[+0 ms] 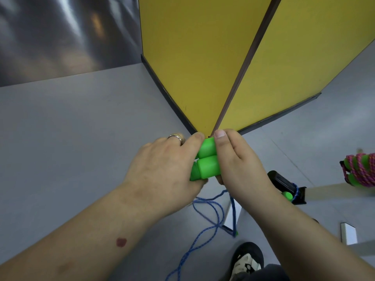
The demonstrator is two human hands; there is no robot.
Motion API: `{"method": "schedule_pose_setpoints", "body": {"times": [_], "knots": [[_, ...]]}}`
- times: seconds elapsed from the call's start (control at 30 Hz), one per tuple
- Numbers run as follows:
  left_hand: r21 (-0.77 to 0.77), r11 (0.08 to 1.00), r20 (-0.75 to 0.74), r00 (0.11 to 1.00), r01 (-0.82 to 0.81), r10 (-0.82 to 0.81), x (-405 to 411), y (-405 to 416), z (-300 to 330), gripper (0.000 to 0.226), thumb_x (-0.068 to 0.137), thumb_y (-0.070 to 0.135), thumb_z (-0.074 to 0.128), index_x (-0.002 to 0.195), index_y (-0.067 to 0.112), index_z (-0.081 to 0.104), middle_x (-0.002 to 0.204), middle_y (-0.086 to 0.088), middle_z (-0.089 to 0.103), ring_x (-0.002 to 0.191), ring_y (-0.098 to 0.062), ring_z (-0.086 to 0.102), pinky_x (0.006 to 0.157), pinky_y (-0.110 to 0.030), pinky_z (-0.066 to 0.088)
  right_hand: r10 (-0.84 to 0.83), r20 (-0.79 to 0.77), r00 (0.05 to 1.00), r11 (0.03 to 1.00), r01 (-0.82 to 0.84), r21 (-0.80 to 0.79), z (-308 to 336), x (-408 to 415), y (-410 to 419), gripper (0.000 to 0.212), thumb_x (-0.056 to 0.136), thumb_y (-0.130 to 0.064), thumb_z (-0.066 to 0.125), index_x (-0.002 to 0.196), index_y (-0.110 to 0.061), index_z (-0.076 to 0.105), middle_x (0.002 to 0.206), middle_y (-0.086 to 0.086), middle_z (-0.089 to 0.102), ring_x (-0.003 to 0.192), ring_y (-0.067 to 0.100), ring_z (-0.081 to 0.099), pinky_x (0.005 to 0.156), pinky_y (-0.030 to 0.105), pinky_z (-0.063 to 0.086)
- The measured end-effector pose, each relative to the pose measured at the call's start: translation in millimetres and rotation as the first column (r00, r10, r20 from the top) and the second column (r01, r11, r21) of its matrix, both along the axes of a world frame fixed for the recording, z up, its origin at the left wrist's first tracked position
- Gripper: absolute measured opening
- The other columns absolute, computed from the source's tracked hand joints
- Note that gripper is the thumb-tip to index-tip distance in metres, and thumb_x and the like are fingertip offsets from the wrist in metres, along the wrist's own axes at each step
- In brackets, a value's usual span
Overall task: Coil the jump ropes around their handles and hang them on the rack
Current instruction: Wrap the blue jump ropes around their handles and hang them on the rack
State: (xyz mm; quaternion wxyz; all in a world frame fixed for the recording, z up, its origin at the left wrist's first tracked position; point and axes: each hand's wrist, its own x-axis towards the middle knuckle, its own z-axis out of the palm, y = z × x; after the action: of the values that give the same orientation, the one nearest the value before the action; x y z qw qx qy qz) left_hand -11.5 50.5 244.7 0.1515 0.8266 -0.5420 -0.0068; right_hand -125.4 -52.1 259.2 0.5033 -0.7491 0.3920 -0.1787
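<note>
Together, two green handles (207,159) lie side by side, gripped between both hands.
Left hand (164,169) and right hand (241,165) curl around them above the grey floor (71,128); blue rope (205,218) trails down beside a shoe (246,260).

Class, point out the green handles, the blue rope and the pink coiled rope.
green handles (208,166), head view, front handle's side.
blue rope (205,230), head view, hanging strand.
pink coiled rope (363,169), head view, wound coils.

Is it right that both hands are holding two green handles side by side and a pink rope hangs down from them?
Not quite. In the head view the left hand and right hand do hold two green handles side by side, but the rope hanging from them is blue, not pink.
</note>
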Motion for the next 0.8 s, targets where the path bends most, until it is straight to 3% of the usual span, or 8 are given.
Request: {"method": "schedule_pose_setpoints", "body": {"times": [0.1,0.2,0.33,0.43,0.53,0.8], "knots": [[-0.002,1.000,-0.036,0.999,-0.007,0.007,0,0,5,0.072,0.073,0.081,0.056,0.130,0.041,0.039,0.096,0.011,0.056,0.086,-0.016,0.058,0.068,-0.035,0.050,-0.010,0.008,1.000,0.999,0.010,-0.031,-2,1,0,0.034,0.104,-0.046,0.037,0.088,-0.024,0.057,0.068,-0.010,0.054,0.065,0.009,0.051,0.060,0.038,0.047],[0.044,0.999,-0.074,0.997,-0.019,0.022,0,2,11,0.072,0.072,0.087,0.051,0.129,0.044,0.037,0.090,0.012,0.056,0.081,-0.014,0.058,0.063,-0.033,0.048,0.001,0.011,1.000,0.999,-0.001,-0.048,-2,1,0,0.034,0.105,-0.045,0.037,0.085,-0.025,0.056,0.065,-0.014,0.052,0.060,0.005,0.048,0.055,0.027,0.042],[0.133,0.991,-0.103,0.995,0.001,0.013,2,4,17,0.076,0.070,0.089,0.050,0.131,0.048,0.032,0.091,0.012,0.054,0.078,-0.013,0.055,0.058,-0.031,0.040,0.029,0.022,0.999,1.000,-0.029,0.001,0,-2,-1,0.037,0.105,-0.045,0.037,0.088,-0.017,0.055,0.068,-0.005,0.048,0.064,0.012,0.046,0.060,0.037,0.042],[0.171,0.985,-0.125,0.992,0.016,0.006,7,6,20,0.077,0.069,0.090,0.050,0.132,0.051,0.030,0.088,0.013,0.051,0.076,-0.013,0.052,0.061,-0.031,0.040,0.085,-0.015,0.996,0.995,-0.084,0.047,4,-5,-6,0.035,0.104,-0.049,0.037,0.092,-0.023,0.057,0.071,-0.003,0.050,0.064,0.013,0.050,0.062,0.036,0.044],[0.174,0.984,-0.127,0.992,0.027,-0.005,9,7,23,0.075,0.066,0.092,0.049,0.128,0.052,0.032,0.083,0.014,0.051,0.072,-0.009,0.051,0.058,-0.031,0.037,0.123,-0.005,0.992,0.991,-0.122,0.060,5,-7,-7,0.032,0.104,-0.049,0.038,0.091,-0.029,0.059,0.070,-0.002,0.052,0.061,0.013,0.051,0.059,0.036,0.044],[0.151,0.988,-0.110,0.994,0.031,-0.014,6,6,23,0.076,0.064,0.092,0.043,0.126,0.048,0.034,0.082,0.014,0.049,0.072,-0.010,0.051,0.057,-0.030,0.038,0.087,0.087,0.992,0.995,-0.091,0.042,-1,-5,-4,0.036,0.105,-0.046,0.039,0.094,-0.017,0.057,0.077,0.014,0.048,0.067,0.020,0.048,0.061,0.042,0.044]]}}
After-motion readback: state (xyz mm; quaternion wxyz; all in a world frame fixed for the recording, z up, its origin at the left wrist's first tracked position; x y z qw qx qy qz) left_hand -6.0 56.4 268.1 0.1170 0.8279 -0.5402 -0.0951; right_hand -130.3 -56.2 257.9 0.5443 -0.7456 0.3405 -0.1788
